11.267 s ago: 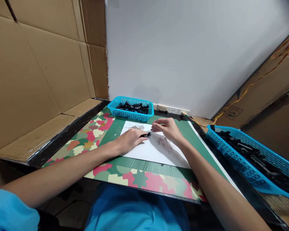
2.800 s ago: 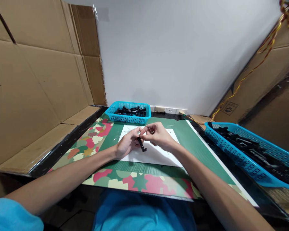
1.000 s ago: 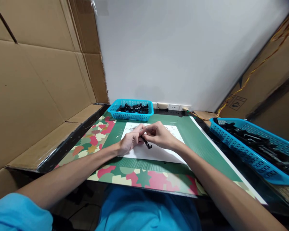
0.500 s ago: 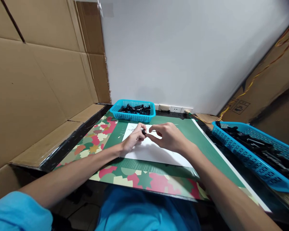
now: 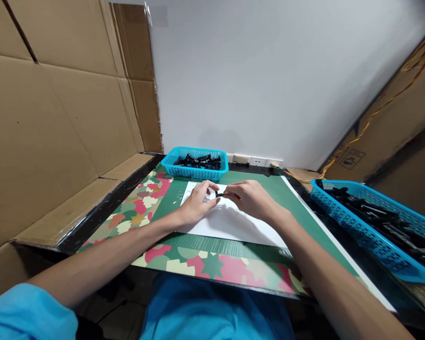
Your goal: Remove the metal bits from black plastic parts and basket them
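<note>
Over the white paper [image 5: 230,222], my right hand [image 5: 253,200] is closed, pinching a thin black plastic part [image 5: 225,194] that points left. A small wider end of this part lies between the thumb and forefinger of my left hand [image 5: 196,203]. Those two fingers are apart in a loose curve, with a gap around the black end. My left hand's other fingers are partly hidden. What exactly the black part is cannot be made out at this size.
A blue basket [image 5: 194,172] of black plastic parts stands at the back of the green mat [image 5: 269,184]. Another blue basket [image 5: 357,236] with similar parts is at the right. Cardboard [image 5: 56,118] walls the left side; wall sockets [image 5: 258,161] and yellow wires [image 5: 361,132] lie behind.
The black part, earlier in my left fingers, is now in my right hand's pinch. My left thumb and forefinger have parted, while my right fingers have closed.
</note>
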Tool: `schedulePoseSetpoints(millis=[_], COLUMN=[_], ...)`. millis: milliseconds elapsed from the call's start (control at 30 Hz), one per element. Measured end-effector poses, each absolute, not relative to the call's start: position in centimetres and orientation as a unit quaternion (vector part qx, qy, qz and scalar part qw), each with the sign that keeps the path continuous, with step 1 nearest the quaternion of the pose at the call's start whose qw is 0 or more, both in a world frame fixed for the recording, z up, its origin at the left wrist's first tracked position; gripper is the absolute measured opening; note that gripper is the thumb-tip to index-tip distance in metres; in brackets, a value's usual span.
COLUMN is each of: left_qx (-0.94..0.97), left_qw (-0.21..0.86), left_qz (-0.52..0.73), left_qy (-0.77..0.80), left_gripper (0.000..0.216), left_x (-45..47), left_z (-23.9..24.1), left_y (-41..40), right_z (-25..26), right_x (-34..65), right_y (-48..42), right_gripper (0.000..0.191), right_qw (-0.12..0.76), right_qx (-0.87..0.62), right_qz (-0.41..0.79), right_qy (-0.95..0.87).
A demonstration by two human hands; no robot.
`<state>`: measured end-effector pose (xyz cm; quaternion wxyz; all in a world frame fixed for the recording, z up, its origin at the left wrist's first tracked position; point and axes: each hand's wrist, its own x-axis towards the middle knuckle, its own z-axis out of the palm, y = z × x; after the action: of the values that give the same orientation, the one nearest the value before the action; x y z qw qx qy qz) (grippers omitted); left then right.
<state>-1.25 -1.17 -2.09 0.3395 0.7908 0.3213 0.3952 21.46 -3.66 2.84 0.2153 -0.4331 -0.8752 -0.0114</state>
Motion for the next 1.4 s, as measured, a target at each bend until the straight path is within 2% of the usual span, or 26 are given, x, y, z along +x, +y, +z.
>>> schedulePoseSetpoints(millis=[233, 467, 633, 767, 900, 967, 1200, 1400], left_qx=[0.798, 0.819, 0.823, 0.833, 0.835, 0.838, 0.85, 0.836], left_qw=[0.265, 0.232, 0.207, 0.213, 0.213, 0.205, 0.186, 0.218], left_qz=[0.406, 0.384, 0.403, 0.389, 0.394, 0.394, 0.376, 0.385], left_qy=[0.358, 0.356, 0.342, 0.33, 0.319, 0.318, 0.319, 0.324], left_gripper=[0.017, 0.012, 0.012, 0.009, 0.007, 0.005, 0.007, 0.006], left_x=[-1.4, -1.3, -1.0, -0.9, -0.8, -0.7, -0.8, -0.8], left_z=[-2.3, -2.7, -3.3, -3.0, -2.7, -2.7, -2.7, -2.7], left_y=[-0.7, -0.9, -0.7, -1.0, -1.3, -1.3, -1.0, -1.1], right_z=[2.0, 3.2, 3.7, 2.8, 1.4, 1.0, 0.7, 0.2], right_x=[21.8, 21.5, 21.2, 20.6, 19.4, 18.8, 18.5, 18.7], right_y=[-3.1, -3.7, -3.7, -3.0, -2.5, -2.5, -2.6, -2.4], right_gripper=[0.022, 0.041, 0.041, 0.034, 0.038, 0.04, 0.037, 0.037], right_qw=[0.204, 0.302, 0.326, 0.41, 0.48, 0.499, 0.509, 0.501], right_qx=[-0.438, -0.408, -0.419, -0.437, -0.442, -0.435, -0.427, -0.434], right_qz=[0.015, 0.06, 0.065, 0.178, 0.35, 0.394, 0.414, 0.395], right_qy=[-0.875, -0.859, -0.845, -0.78, -0.672, -0.637, -0.622, -0.637])
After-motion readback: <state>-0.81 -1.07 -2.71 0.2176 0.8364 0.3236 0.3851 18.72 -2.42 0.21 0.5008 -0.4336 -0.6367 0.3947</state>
